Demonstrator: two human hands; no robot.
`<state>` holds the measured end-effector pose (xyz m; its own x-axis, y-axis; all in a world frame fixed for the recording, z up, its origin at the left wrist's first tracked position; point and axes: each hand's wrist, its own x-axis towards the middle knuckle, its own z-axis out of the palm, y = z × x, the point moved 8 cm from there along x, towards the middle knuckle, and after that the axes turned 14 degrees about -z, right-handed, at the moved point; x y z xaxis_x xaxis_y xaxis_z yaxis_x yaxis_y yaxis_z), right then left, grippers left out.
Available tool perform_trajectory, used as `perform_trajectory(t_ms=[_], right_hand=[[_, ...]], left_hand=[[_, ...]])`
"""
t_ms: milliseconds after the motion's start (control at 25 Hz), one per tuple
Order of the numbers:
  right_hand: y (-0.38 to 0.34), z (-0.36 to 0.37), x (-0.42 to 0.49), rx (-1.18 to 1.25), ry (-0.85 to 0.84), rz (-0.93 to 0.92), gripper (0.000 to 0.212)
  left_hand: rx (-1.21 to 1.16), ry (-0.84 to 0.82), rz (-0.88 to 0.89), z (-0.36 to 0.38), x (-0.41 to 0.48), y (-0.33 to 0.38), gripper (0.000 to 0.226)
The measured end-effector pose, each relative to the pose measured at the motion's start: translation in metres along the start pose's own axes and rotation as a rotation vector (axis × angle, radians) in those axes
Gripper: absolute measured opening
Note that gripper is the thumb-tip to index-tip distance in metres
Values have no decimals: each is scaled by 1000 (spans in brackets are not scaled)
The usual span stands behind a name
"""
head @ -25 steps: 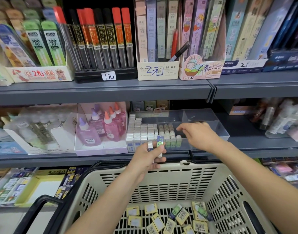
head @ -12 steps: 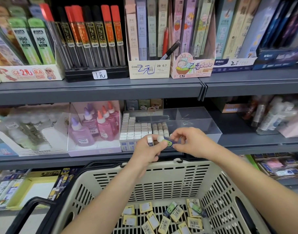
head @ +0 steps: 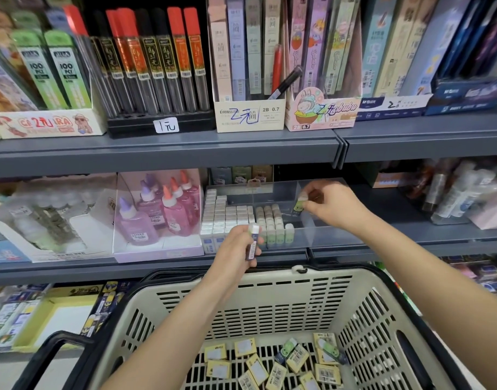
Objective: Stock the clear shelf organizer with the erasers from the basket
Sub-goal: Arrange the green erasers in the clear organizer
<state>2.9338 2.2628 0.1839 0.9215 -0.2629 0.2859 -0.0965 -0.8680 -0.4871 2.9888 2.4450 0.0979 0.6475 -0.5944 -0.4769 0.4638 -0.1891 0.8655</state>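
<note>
Right hand [head: 330,208] pinched a green-sleeved eraser [head: 300,204] at fingertips, over the clear shelf organizer [head: 320,235], above an open compartment right of the stocked rows. Left hand [head: 237,249] gripped a dark-sleeved eraser [head: 252,242] upright, just before the organizer's front wall. More erasers [head: 272,367] lay loose in the beige basket [head: 270,299] below.

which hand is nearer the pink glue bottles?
Left. The left hand holds an eraser just right of the glue bottles, in front of the organizer. The right hand holds another over its far side.
</note>
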Motion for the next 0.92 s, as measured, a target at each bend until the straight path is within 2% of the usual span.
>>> perform_trajectory(t_ms=[240,440,560,760,840,920], right_hand=[[5,42,12,-35,-233,24,17],[6,64,17,-269,-510,12,24],[8,67,14,-233,-581,4,28],[2,61,10,-229,-563,-38,29],[-4,45,11,-291,-397,-63,29],[-18,30,6,-150,-213,-91,24]], left_hand=[[51,15,76,-11,-3,-5,29],[110,46,109,-17,0,-2,23],[101,63,105,-21,3,-3,23],[73,63,95,-17,6,-4,23],[87,63,106,-13,6,0,22],[112,59,129,-7,5,4,19]])
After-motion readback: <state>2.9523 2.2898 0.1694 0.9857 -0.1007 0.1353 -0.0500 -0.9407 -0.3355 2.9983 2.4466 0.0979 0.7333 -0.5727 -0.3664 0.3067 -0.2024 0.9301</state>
